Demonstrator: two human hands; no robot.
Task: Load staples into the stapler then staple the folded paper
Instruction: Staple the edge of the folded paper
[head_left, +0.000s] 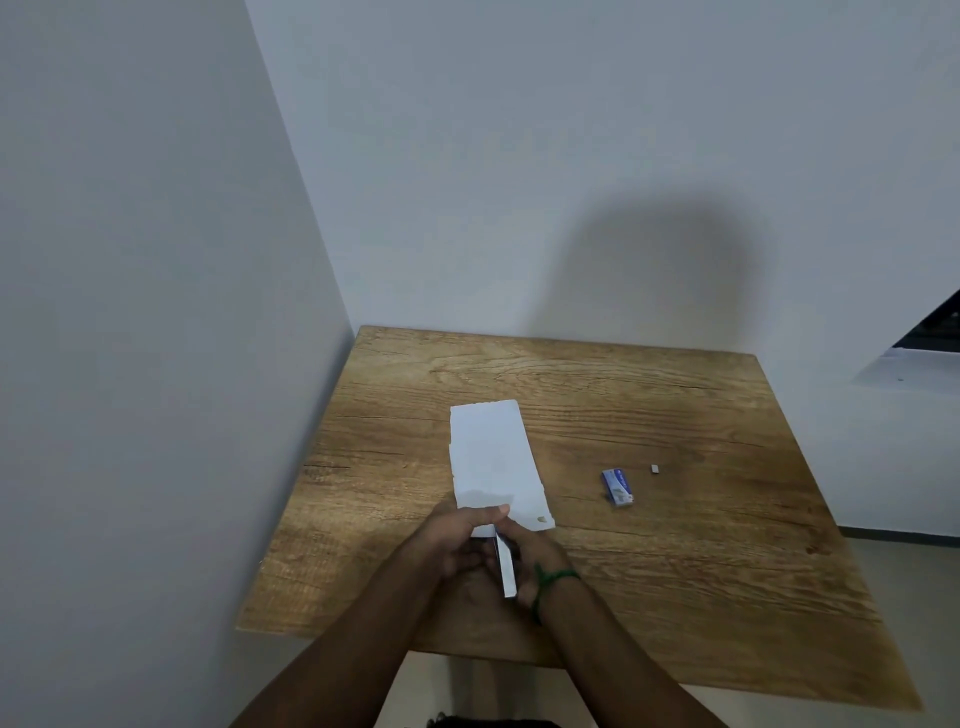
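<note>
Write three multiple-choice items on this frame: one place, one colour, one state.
1. Where is the staple box relative to the folded paper? A) right of it on the table B) on top of it C) in a hand
2. Colour of the band on the right wrist? A) red B) green C) white
3. What is the left hand doing? A) lying flat B) pinching the paper's near end C) holding the box
1 A: box lies apart on the wood. 2 B: green cord at the wrist. 3 B: thumb over the paper's edge.
</note>
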